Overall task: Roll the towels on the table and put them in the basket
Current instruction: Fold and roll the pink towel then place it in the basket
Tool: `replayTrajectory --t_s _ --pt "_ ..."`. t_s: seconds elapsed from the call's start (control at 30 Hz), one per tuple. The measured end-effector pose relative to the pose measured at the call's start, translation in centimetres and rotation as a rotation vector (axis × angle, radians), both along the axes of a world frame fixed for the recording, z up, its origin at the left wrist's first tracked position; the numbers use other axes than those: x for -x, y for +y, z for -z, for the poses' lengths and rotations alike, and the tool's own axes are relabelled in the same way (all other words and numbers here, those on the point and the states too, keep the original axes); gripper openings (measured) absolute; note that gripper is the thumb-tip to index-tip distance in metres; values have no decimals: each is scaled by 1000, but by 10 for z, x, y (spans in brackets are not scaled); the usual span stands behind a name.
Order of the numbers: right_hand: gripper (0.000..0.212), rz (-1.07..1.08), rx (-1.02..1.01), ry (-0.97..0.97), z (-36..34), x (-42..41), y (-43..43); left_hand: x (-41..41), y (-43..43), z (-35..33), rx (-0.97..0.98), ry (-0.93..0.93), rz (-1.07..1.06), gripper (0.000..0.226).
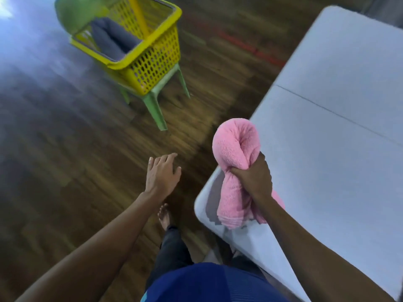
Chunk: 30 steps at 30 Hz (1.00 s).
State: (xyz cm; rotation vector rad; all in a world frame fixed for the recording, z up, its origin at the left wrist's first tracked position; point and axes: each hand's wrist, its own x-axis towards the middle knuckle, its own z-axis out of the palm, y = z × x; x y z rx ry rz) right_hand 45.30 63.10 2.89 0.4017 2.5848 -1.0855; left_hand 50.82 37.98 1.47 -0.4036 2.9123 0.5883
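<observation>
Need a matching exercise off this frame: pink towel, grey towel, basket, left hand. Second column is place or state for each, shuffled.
Column 1
1. pink towel
2. grey towel
3. basket
4. left hand

Column 2
A. sits on the green chair
B. open, holding nothing, over the floor
C. gripped by the right hand
D. lies inside the basket

Pairs: 1-C, 2-D, 3-A, 4-B
</observation>
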Motion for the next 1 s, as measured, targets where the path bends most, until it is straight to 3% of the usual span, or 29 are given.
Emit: replayTrajectory --t_s 0.1,0.4,1.0 --pt "79 -55 55 26 -15 21 -84 19 -81 -16 -54 82 -81 30" --pt "89 -49 187 72 -45 90 -279 98 -269 -63 -48 146 -129 18" --pt "95 134 171 88 -55 396 -470 428 -454 -63 -89 104 19 12"
